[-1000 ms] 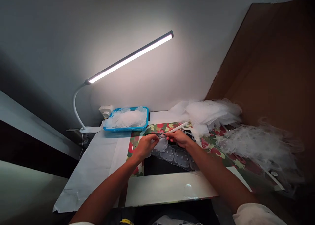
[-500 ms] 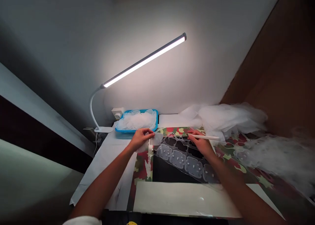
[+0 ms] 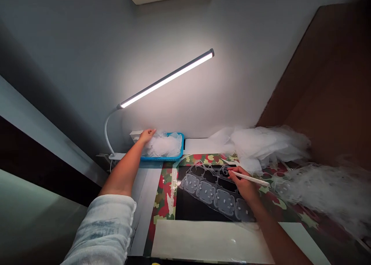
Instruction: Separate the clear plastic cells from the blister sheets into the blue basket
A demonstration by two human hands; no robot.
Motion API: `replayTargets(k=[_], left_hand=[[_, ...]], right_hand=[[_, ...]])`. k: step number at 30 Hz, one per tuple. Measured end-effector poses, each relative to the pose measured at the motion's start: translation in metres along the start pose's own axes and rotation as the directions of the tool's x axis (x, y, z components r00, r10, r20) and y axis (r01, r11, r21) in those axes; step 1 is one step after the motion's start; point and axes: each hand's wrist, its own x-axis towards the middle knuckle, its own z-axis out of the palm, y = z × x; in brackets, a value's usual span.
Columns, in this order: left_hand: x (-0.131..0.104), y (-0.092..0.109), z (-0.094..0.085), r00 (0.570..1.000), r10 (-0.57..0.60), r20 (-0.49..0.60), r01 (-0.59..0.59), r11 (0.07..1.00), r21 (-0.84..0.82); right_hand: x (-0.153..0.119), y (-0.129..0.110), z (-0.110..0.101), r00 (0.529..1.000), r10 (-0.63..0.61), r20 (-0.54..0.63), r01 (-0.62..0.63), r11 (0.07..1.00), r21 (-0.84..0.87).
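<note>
My left hand (image 3: 147, 135) is over the far left corner of a blue plastic basket (image 3: 183, 145), fingertips pinched at the edge of a heap of translucent white pieces (image 3: 166, 144). Whether a piece is between those fingers is hidden. In my right hand (image 3: 240, 180) is a slim white pen-like tool (image 3: 252, 179), its rear end pointing right. The right fingertips are at the upper edge of a clear sheet (image 3: 207, 191), which has rounded panels with small white marks and thin-rimmed openings. The sheet lies on a black surface (image 3: 188, 213).
A lit bar lamp (image 3: 168, 78) on a bent neck leans over the table from the left. White sheer material (image 3: 263, 141) is heaped at the back right, with tangled clear scraps (image 3: 324, 191) nearer. A pale strip (image 3: 211, 240) lies along the front edge; brown board (image 3: 324, 83) stands at right.
My left hand has left the sheet's left end with a translucent piece and reached up to the basket. My right hand still holds the tool, now lower and tilted. The camera view has tipped up slightly.
</note>
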Motion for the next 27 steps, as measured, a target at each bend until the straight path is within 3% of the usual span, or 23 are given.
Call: replayTargets(k=[3, 7, 10, 11, 13, 15, 17, 18, 21, 27], left_hand=[[-0.001, -0.010, -0.003, 0.999, 0.015, -0.034, -0.012, 0.996, 0.093], [-0.002, 0.001, -0.011, 0.992, 0.094, -0.088, -0.082, 0.989, 0.126], [-0.031, 0.017, 0.007, 0.956, 0.271, -0.110, -0.258, 0.959, 0.122], [-0.050, 0.022, 0.019, 0.912, 0.403, -0.080, -0.392, 0.911, 0.126], [-0.100, 0.029, 0.051, 0.783, 0.597, 0.178, -0.614, 0.786, 0.068], [-0.152, 0.030, 0.088, 0.579, 0.673, 0.461, -0.747, 0.664, -0.032], [-0.189, 0.026, 0.120, 0.450, 0.718, 0.531, -0.833, 0.552, -0.040], [-0.198, 0.022, 0.132, 0.429, 0.723, 0.541, -0.850, 0.526, -0.028], [-0.193, 0.012, 0.151, 0.433, 0.724, 0.537, -0.866, 0.500, 0.024], [-0.154, 0.013, 0.139, 0.506, 0.724, 0.469, -0.859, 0.468, 0.205]], right_hand=[[0.000, -0.005, -0.004, 1.000, -0.015, 0.004, 0.015, 1.000, -0.025], [-0.002, -0.016, -0.023, 0.999, -0.026, -0.026, 0.026, 0.999, -0.022], [-0.009, -0.020, -0.047, 0.996, 0.047, -0.081, -0.046, 0.999, 0.007], [-0.013, -0.019, -0.054, 0.992, 0.094, -0.085, -0.092, 0.995, 0.025], [-0.021, -0.016, -0.067, 0.980, 0.192, -0.050, -0.187, 0.978, 0.095], [-0.026, -0.010, -0.072, 0.966, 0.254, 0.042, -0.258, 0.945, 0.201], [-0.027, -0.005, -0.072, 0.955, 0.267, 0.131, -0.294, 0.915, 0.275], [-0.025, -0.003, -0.069, 0.953, 0.262, 0.152, -0.296, 0.911, 0.286], [-0.010, 0.002, -0.060, 0.966, 0.214, 0.149, -0.245, 0.939, 0.241], [0.028, 0.013, -0.050, 0.995, 0.082, 0.060, -0.092, 0.979, 0.181]])
